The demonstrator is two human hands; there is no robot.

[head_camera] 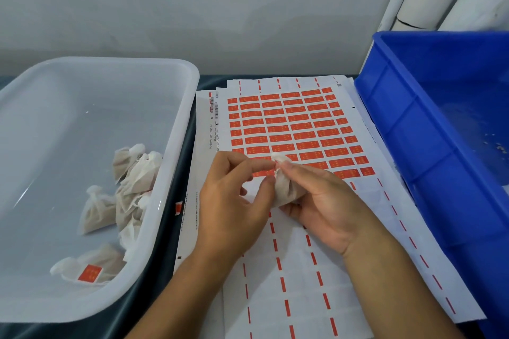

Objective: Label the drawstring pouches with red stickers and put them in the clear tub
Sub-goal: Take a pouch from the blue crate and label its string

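Sticker sheet (292, 129) margin print too blurred to read.

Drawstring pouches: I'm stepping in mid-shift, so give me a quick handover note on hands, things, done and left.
Right hand grips the pouch in hand over the sticker sheet; left hand pinches at its neck, a red sticker seemingly at its fingertips.
Clear tub on the left holds several pouches; one shows a red sticker.
Blue crate stands on the right.
Left: finish labelling this pouch and drop it in the tub.
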